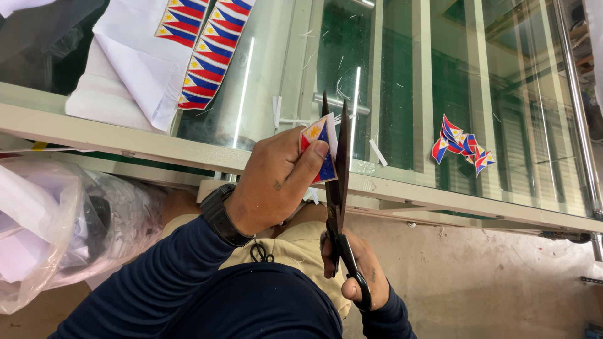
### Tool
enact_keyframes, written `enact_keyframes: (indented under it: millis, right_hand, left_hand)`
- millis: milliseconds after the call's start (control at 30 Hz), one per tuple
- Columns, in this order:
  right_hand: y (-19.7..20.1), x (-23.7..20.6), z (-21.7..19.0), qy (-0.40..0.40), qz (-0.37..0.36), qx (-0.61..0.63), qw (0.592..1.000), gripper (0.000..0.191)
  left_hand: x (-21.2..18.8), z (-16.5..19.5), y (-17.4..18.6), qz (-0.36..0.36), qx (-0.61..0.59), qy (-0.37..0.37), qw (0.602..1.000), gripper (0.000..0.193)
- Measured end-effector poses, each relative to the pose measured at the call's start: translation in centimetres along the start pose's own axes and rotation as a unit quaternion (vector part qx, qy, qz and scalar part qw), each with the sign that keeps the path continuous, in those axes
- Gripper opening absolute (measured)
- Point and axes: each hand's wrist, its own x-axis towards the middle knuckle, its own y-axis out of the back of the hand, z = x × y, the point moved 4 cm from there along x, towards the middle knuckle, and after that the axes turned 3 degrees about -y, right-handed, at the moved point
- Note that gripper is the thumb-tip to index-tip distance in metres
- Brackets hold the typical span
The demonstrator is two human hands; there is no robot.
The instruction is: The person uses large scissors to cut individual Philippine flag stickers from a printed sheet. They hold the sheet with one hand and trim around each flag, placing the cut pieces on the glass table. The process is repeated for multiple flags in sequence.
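My left hand (276, 182) pinches a small printed flag cutout (321, 145), red, blue, white and yellow, above the edge of a glass-topped table (402, 113). My right hand (355, 270) grips the handles of long black scissors (336, 182), whose blades point up and run along the cutout's right edge. A pile of cut flag pieces (461, 145) lies on the glass to the right. A white sheet with strips of printed flags (201, 44) lies at the upper left.
A clear plastic bag (56, 226) with white paper inside sits at the left below the table. Thin paper scraps (379, 152) are scattered on the glass. A metal rail (575, 107) runs along the right side. Concrete floor (490, 276) shows below.
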Motion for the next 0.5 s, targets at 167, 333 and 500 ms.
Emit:
enact_keyframes:
  millis: [167, 333, 500]
  right_hand:
    - [-0.17, 0.26, -0.81, 0.0, 0.0, -0.019, 1.0, 0.107]
    - [-0.4, 0.34, -1.1, -0.007, -0.01, -0.019, 1.0, 0.109]
    - [-0.23, 0.42, -1.18, 0.004, 0.004, -0.037, 0.999, 0.108]
  left_hand:
    - [-0.05, 0.45, 0.15, 0.009, 0.028, -0.032, 0.999, 0.029]
    - [0.0, 0.28, 0.16, 0.006, 0.057, -0.051, 0.997, 0.028]
    - [0.01, -0.38, -0.3, -0.015, 0.089, -0.027, 0.996, 0.031]
